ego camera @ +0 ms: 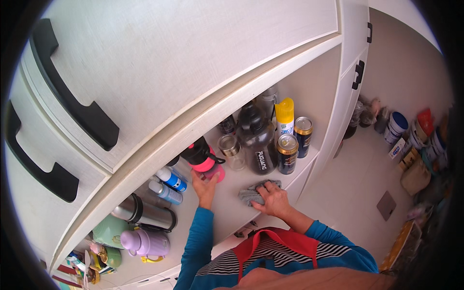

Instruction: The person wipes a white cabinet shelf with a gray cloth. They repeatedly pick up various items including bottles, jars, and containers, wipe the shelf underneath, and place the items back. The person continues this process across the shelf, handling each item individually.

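Observation:
My left hand (205, 185) grips the lower part of a pink bottle with a black lid (203, 159), at the shelf's middle. Under my right hand (272, 197) a crumpled grey cloth (253, 193) presses on the white shelf (228, 206) near its front edge. Just behind the cloth stand a large dark Fuguang bottle (255, 145) and two drink cans, the front can (288, 156) and the rear can (303, 136). A clear glass jar with a metal lid (231, 152) is between the pink bottle and the dark one.
Left along the shelf are spray cans (170, 190), a steel vacuum flask (152, 214) and a lilac bottle (146, 243). A yellow-capped aerosol (284, 114) stands behind the drink cans. Cabinet doors with black handles (72, 87) overhang the shelf. Tubs (395, 127) and bags line the floor at right.

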`<state>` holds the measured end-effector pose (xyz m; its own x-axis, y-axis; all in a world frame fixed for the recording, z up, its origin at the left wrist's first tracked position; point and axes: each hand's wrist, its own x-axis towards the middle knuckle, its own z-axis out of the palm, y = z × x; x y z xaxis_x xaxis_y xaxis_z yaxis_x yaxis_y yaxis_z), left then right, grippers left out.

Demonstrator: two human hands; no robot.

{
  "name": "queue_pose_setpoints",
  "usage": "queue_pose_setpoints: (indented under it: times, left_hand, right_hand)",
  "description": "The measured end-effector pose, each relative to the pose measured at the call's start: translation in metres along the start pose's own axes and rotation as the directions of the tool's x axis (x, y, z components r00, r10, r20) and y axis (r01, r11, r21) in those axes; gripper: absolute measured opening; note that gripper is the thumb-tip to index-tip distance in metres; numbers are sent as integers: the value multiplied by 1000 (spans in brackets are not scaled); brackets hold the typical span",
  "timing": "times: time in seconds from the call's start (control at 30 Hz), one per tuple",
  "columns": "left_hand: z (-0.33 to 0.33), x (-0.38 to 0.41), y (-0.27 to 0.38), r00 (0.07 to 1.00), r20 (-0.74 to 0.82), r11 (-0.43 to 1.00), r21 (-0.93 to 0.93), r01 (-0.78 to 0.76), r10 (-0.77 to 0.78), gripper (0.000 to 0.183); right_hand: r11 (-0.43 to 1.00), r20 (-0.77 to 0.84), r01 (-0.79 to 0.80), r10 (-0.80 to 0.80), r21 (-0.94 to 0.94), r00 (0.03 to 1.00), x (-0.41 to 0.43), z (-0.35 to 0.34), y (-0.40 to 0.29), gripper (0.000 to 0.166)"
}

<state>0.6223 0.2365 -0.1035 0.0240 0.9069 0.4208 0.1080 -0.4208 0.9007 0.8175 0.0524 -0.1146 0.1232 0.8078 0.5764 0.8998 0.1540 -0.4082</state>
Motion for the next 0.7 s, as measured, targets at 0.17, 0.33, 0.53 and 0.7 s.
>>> queue_pose_setpoints:
  times: [0.17,0.33,0.53,0.7]
  left_hand:
    - [-49,-47,33,999,-38,987,159,10,-4,79]
    - [-94,-68,33,988,-125,950,309,-46,88,73]
    - [-113,-75,25,967,-233,961,275,-39,105,75]
    - [-123,-73,10,960,-254,932,362,-18,117,78]
  right_hand:
    - [997,57,-20,24,-68,998,1,-1,-6,47]
    - [991,195,36,-11,-126,981,20,9,-21,44]
    - [972,244,187,-149,-141,958,79,63,-69,39]
    - [923,198,148,-80,-356,977,143,145,-84,31]
